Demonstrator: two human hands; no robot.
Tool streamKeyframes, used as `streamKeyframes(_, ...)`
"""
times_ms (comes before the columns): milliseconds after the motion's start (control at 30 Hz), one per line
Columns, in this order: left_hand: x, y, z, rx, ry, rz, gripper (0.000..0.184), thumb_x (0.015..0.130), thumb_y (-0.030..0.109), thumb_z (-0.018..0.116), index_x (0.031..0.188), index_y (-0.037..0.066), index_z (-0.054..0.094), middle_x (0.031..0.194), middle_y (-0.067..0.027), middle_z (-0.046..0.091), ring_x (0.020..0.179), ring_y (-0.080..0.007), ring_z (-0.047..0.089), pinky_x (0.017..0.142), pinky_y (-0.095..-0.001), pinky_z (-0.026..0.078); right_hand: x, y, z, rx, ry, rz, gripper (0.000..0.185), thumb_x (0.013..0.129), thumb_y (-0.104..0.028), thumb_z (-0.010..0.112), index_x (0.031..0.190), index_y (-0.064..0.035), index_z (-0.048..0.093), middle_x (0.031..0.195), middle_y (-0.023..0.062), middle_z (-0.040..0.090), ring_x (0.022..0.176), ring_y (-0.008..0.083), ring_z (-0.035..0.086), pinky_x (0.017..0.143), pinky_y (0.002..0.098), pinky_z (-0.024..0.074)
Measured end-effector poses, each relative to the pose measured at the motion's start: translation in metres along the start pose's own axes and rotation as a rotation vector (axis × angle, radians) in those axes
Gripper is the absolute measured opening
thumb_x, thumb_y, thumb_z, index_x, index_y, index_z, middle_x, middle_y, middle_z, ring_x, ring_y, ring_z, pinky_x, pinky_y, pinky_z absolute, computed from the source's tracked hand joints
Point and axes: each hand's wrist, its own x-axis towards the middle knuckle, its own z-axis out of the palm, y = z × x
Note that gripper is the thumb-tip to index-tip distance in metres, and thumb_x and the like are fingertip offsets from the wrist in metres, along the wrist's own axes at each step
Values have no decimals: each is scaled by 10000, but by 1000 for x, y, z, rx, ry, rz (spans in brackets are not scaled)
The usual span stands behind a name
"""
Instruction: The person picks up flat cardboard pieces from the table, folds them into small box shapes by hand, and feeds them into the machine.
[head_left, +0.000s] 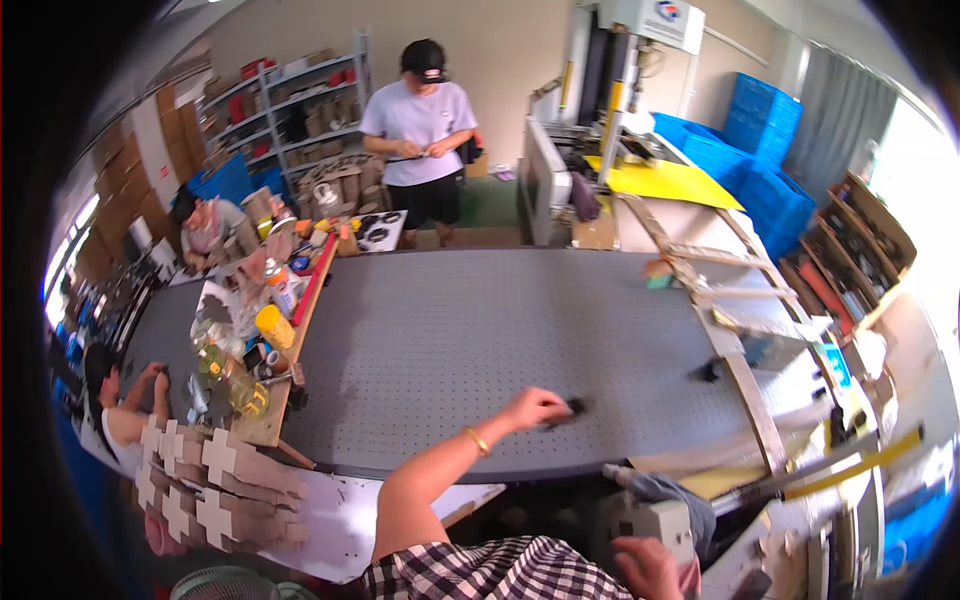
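Note:
My left hand (537, 408), with a gold bracelet on the wrist, reaches out over the grey perforated table (440, 330). Its fingers are pinched on a small black piece (574, 407), which is blurred, so its exact kind does not show. Whether the piece touches the table I cannot tell. Low in the view, my right hand (648, 566) is beside a grey box-shaped unit (655, 525). Its fingers look loosely apart with nothing visible in them, and the frame edge cuts off part of it. Another small black object (706, 371) lies at the table's right side.
A wooden side table (268, 425) on the left bears bottles and a yellow can (274, 326). Cardboard cutouts (215, 490) are stacked at lower left. A wooden frame (745, 385) edges the right. One person (425, 130) stands across the table; two others work at left.

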Motion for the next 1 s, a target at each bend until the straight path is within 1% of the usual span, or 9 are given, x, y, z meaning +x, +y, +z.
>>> streamKeyframes(33, 8, 42, 43, -184, -170, 97, 164, 890, 206, 710, 916, 47, 741, 845, -37, 719, 711, -85, 613, 647, -273, 492, -19, -5, -15, -71, 128, 22, 267, 773, -26, 690, 1037, -64, 686, 988, 118, 698, 912, 296, 659, 789, 374, 512)
streamKeyframes(133, 5, 158, 152, 93, -521, 621, 149, 844, 193, 739, 901, 57, 717, 860, -60, 695, 805, -185, 640, 731, -309, 499, -85, 8, -50, -93, 587, 143, 321, 764, -10, 639, 1084, -10, 659, 1013, 143, 678, 915, 283, 642, 834, 375, 491)
streamKeyframes(200, -16, 214, 214, 189, -721, 835, 168, 831, 213, 742, 899, 66, 695, 881, -73, 669, 855, -259, 619, 763, -359, 495, -122, -12, -79, -179, 672, 207, 378, 767, -3, 635, 1144, -9, 634, 1089, 160, 659, 1008, 301, 614, 888, 370, 470)
streamKeyframes(300, -47, 261, 299, 139, -905, 1063, 211, 825, 273, 722, 883, 73, 687, 816, -90, 623, 838, -276, 594, 747, -401, 481, -194, -17, -93, -257, 684, 333, 431, 769, -19, 651, 1198, -35, 617, 1156, 151, 640, 1111, 314, 581, 930, 386, 457)
streamKeyframes(433, -84, 303, 385, 70, -1036, 1160, 154, 837, 190, 738, 913, 62, 699, 881, -72, 642, 838, -252, 625, 759, -370, 495, -280, -15, -99, -248, 732, 322, 357, 824, -98, 699, 1173, -50, 645, 1166, 148, 652, 1107, 315, 598, 965, 394, 458)
streamKeyframes(533, -98, 328, 430, 37, -1198, 1040, 134, 813, 117, 758, 926, 58, 716, 899, -84, 661, 848, -247, 640, 769, -354, 509, -326, -13, -109, -18, 852, 409, 351, 891, -142, 676, 1224, -44, 625, 1174, 154, 649, 1103, 290, 608, 961, 370, 458)
streamKeyframes(700, -85, 338, 503, 149, -1422, 1006, 144, 803, 164, 779, 909, 84, 724, 968, -93, 654, 916, -259, 628, 815, -364, 502, -367, 10, -138, 57, 1004, 415, 449, 879, -189, 709, 1287, -51, 583, 1199, 130, 634, 1112, 254, 597, 974, 342, 449)
streamKeyframes(900, -59, 308, 582, 202, -1289, 1050, 364, 707, 196, 854, 1030, 133, 698, 1040, -74, 626, 1034, -271, 564, 906, -394, 452, -396, 57, -193, -314, 1088, 411, 560, 825, -237, 755, 1316, -58, 552, 1147, 109, 640, 1096, 283, 570, 953, 373, 456)
streamKeyframes(1000, -54, 318, 610, 126, -1100, 1178, 423, 709, 169, 834, 1090, 96, 664, 1066, -77, 624, 1030, -284, 558, 897, -401, 468, -414, 73, -227, -498, 985, 403, 615, 811, -262, 754, 1340, -53, 521, 1132, 100, 640, 1094, 296, 553, 966, 418, 426)
